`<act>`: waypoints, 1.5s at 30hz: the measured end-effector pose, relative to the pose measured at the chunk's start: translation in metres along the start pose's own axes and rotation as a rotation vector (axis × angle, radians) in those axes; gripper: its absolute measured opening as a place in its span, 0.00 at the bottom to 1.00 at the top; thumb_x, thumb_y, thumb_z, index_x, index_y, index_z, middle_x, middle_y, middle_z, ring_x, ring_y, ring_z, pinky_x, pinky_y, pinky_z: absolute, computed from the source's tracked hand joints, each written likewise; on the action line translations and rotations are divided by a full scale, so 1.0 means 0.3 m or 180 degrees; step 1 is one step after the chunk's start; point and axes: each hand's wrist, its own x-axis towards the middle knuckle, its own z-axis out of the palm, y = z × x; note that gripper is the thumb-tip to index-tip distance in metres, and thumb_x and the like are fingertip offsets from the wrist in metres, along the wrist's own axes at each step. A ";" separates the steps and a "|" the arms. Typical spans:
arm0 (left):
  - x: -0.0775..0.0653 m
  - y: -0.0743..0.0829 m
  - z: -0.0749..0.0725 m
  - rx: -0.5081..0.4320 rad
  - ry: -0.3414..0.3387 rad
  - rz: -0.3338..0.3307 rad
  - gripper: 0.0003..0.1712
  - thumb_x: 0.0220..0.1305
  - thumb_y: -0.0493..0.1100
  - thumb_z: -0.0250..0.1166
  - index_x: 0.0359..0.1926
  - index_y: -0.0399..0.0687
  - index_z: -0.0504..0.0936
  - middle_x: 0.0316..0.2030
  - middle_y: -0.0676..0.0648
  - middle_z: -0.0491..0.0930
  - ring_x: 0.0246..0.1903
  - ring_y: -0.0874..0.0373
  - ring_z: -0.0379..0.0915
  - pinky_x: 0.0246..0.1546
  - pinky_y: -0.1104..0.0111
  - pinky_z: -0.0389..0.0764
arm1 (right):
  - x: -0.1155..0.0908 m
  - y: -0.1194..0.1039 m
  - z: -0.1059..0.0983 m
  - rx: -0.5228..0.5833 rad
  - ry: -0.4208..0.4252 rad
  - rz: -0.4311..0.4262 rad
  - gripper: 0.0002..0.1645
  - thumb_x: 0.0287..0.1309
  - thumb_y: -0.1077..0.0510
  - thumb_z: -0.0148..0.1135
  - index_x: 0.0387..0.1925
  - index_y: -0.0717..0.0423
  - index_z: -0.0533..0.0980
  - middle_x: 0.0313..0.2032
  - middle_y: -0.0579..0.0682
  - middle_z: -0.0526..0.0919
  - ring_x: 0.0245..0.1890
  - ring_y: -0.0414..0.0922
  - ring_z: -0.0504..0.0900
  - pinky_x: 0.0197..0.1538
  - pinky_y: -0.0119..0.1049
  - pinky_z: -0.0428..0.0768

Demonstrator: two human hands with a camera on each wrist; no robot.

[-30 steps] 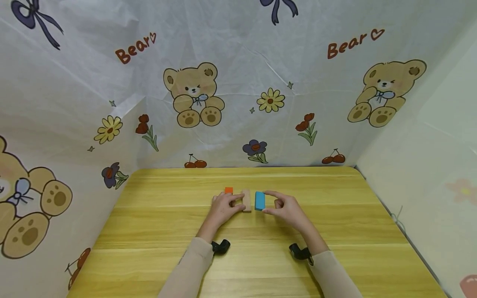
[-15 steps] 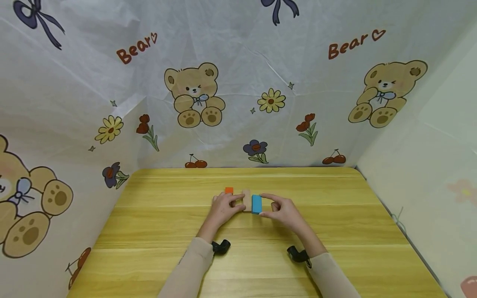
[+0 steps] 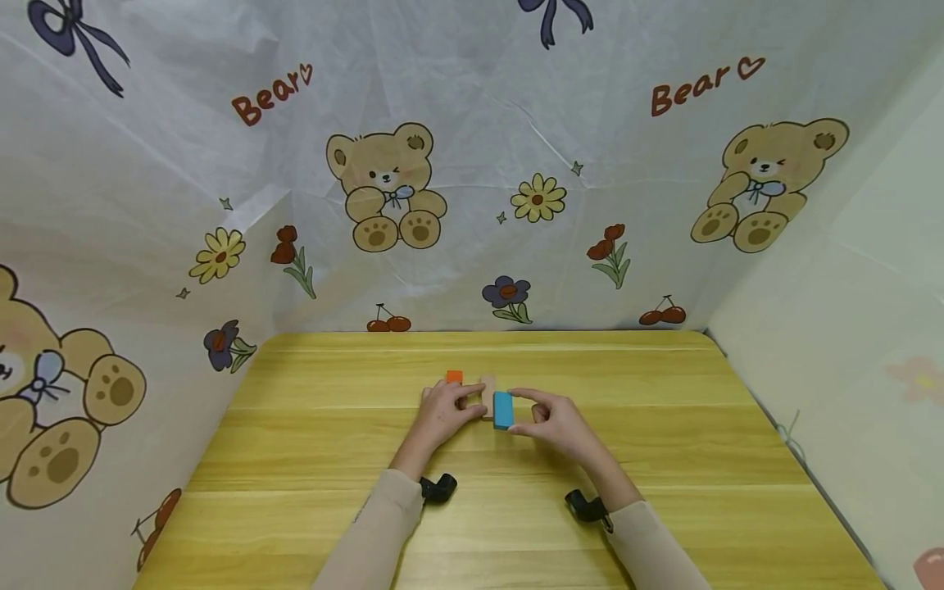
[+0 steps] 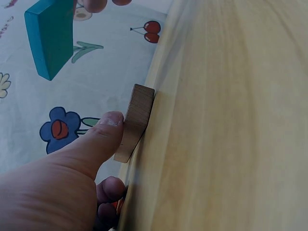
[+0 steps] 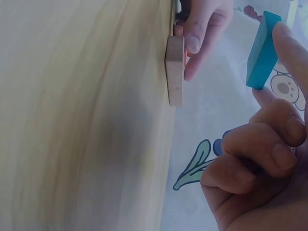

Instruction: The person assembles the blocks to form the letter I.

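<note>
My right hand (image 3: 559, 422) pinches a blue rectangular block (image 3: 503, 411) between thumb and index finger, its other fingers curled in. Both wrist views show this block (image 5: 263, 50) raised off the table, its long side turned to the wooden one. A plain wooden block (image 4: 138, 108) lies on the tabletop. At its left side, the thumb and index finger of my left hand (image 3: 442, 414) hold it, the thumb pressed against the wood. Beyond the left knuckles sits an orange block (image 3: 454, 377), partly hidden by that hand.
The wood-grain table (image 3: 310, 459) ends at the back against a white cloth (image 3: 457, 106) printed with bears and flowers. A pale wall (image 3: 870, 328) runs along the right side, with a thin cable by the edge.
My right hand has carried the blue block leftward and slightly nearer to me, until it overlaps the wooden block's right side in the head view. The left hand stays in place.
</note>
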 end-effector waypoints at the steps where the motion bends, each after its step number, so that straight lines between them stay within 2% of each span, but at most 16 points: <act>1: 0.000 0.001 -0.001 -0.0004 0.0002 0.0000 0.26 0.66 0.60 0.73 0.63 0.63 0.88 0.25 0.58 0.75 0.32 0.60 0.64 0.41 0.62 0.56 | 0.001 0.000 0.002 -0.0017 -0.0002 0.0013 0.38 0.58 0.49 0.80 0.70 0.48 0.79 0.18 0.41 0.61 0.19 0.38 0.58 0.24 0.30 0.60; 11: 0.000 0.003 -0.004 0.0030 -0.0013 0.0020 0.26 0.66 0.60 0.73 0.63 0.63 0.87 0.24 0.58 0.74 0.31 0.60 0.62 0.41 0.62 0.56 | 0.001 0.001 0.021 -0.0028 -0.0067 -0.0005 0.37 0.59 0.51 0.80 0.69 0.48 0.79 0.18 0.42 0.62 0.19 0.39 0.59 0.24 0.30 0.60; 29: 0.001 0.008 0.000 0.0083 -0.0025 -0.0023 0.25 0.68 0.58 0.72 0.63 0.63 0.87 0.23 0.58 0.74 0.31 0.60 0.62 0.41 0.62 0.56 | 0.002 0.019 0.041 -0.0115 -0.0189 -0.0040 0.37 0.58 0.49 0.80 0.69 0.47 0.80 0.18 0.41 0.62 0.18 0.39 0.59 0.24 0.30 0.60; 45: -0.002 0.015 -0.005 0.0020 -0.0013 -0.0013 0.25 0.68 0.56 0.73 0.64 0.60 0.87 0.25 0.57 0.75 0.31 0.59 0.61 0.41 0.62 0.56 | -0.002 0.038 0.051 -0.0209 -0.0274 -0.0061 0.36 0.58 0.48 0.80 0.68 0.46 0.80 0.18 0.41 0.64 0.18 0.38 0.60 0.24 0.29 0.60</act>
